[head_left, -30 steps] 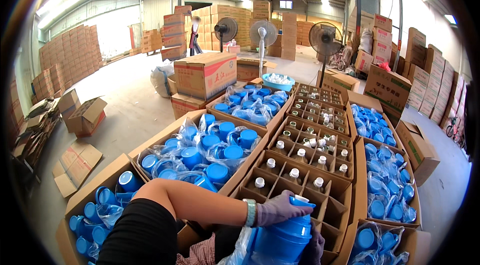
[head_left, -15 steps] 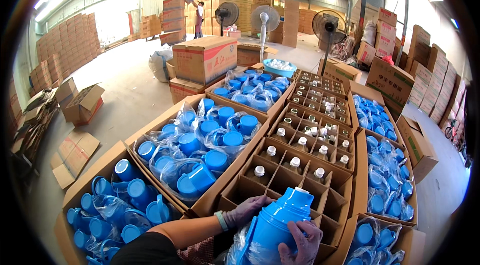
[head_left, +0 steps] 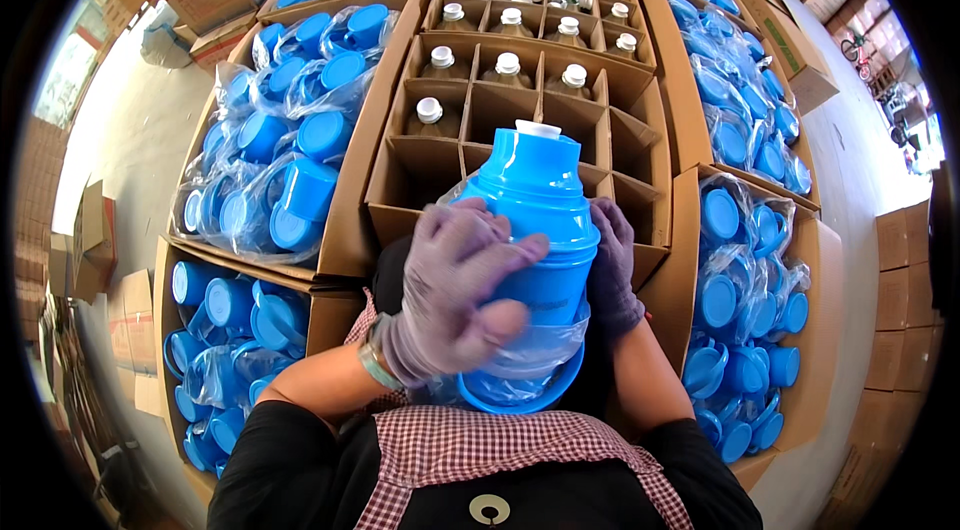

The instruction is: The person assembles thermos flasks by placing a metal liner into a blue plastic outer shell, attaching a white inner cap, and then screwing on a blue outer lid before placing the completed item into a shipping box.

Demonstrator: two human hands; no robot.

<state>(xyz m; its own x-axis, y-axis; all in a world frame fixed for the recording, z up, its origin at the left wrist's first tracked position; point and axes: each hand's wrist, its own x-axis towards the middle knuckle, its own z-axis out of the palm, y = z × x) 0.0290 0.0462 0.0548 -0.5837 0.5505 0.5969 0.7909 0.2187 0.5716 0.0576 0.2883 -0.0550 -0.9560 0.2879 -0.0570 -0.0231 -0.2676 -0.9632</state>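
The person holds a blue flask (head_left: 535, 220) upright against their chest, both gloved hands wrapped round it: the left hand (head_left: 450, 295) lies across its front with fingers spread over the ribbed middle, the right hand (head_left: 612, 270) clasps the far side, fingers curled on the body. So the grip is two palms pressing in from either side, with the flask between them. Its white stopper (head_left: 538, 129) pokes up just above the grip, and thin clear plastic (head_left: 530, 355) bunches below the hands around the flask's base (whether it is a bag coming off or going on, I can't tell). Straight beyond the grip sits a divided carton (head_left: 520, 95), its far cells holding glass liners with pale caps (head_left: 508, 63), the cells nearest the hands open. To the left of the grip and to its right lie open boxes of bagged blue parts (head_left: 300, 140). To my eye the step in hand is handling the shell while it is sleeved in plastic; doing it well would mean keeping the flask upright, holding the firm ribbed band and not the slippery film, and keeping that film clear of the fingers.
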